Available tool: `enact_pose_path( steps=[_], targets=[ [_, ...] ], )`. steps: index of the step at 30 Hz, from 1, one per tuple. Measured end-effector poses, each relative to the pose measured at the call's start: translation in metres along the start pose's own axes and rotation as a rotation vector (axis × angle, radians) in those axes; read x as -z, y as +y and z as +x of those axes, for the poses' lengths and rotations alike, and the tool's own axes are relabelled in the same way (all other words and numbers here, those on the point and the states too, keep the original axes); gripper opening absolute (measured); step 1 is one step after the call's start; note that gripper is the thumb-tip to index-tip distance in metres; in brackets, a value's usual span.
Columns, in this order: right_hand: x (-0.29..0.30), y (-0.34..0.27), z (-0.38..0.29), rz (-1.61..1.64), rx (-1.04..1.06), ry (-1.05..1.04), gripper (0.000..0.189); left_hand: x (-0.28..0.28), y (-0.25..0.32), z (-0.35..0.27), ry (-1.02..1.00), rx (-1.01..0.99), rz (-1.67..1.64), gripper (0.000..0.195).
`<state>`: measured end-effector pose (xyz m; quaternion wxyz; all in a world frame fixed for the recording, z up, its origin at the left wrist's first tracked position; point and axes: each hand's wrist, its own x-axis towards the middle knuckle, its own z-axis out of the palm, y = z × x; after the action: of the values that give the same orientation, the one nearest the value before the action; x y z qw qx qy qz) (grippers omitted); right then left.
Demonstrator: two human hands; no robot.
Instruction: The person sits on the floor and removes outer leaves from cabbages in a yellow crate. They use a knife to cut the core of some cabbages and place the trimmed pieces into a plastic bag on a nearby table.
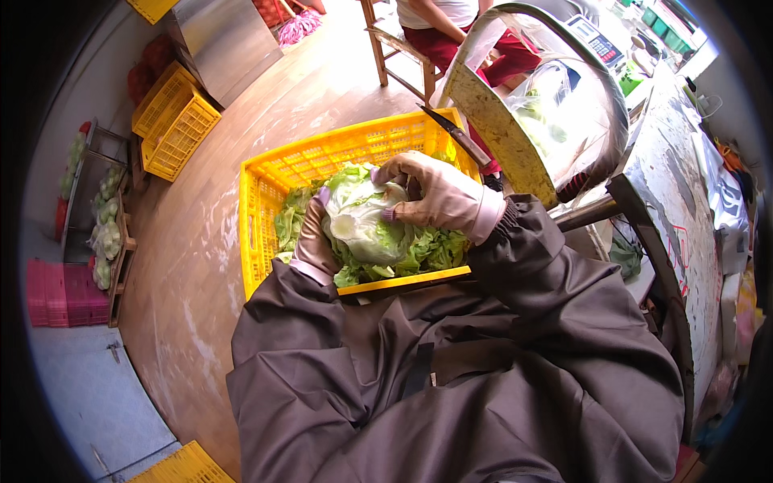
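A head of lettuce (pixel 362 223), its pale cut stem facing me, is held over a yellow plastic crate (pixel 386 130) lined with loose green leaves (pixel 441 244). My left hand (pixel 315 238), in a stained light glove, cups the head's left side. On its upper right my right hand (pixel 429 193), gloved alike, bends its fingers over an outer part; thumb and fingertips touch the head. A knife (pixel 458 136) with a dark blade and brownish handle lies at the crate's far right corner, beside a yellowed, curved rim draped in clear plastic.
A person (pixel 441 24) in red trousers sits beyond the crate. At right stand a worn table (pixel 658 169) and a digital scale (pixel 595 41). Stacked yellow crates (pixel 175 127) and a rack of bagged vegetables (pixel 105 235) are at left. A metal bar (pixel 589 214) runs near my right sleeve.
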<state>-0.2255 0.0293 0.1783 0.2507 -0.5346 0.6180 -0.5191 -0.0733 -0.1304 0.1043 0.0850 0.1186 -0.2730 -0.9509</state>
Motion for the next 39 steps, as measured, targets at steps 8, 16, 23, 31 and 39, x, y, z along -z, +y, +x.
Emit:
enact_pose_path(
  steps=[8, 16, 23, 31, 39],
  targets=[
    [0.004, -0.007, -0.008, -0.161, -0.071, -0.051, 0.023, 0.000, 0.000, 0.000, -0.017, 0.013, -0.039, 0.063],
    [-0.011, 0.008, -0.009, 0.104, -0.086, 0.138, 0.014, -0.008, 0.004, 0.002, 0.010, 0.029, -0.036, 0.067],
    [-0.011, 0.004, 0.002, 0.225, -0.428, 0.235, 0.011, -0.005, 0.004, 0.005, 0.008, -0.066, 0.056, 0.070],
    [-0.004, 0.005, 0.001, 0.784, -0.493, 0.224, 0.017, -0.008, 0.004, 0.002, -0.031, -0.022, -0.040, 0.070],
    [-0.009, 0.030, -0.007, 1.181, -0.335, 0.212, 0.011, -0.007, 0.004, 0.002, 0.008, -0.049, -0.040, 0.069]
  ],
)
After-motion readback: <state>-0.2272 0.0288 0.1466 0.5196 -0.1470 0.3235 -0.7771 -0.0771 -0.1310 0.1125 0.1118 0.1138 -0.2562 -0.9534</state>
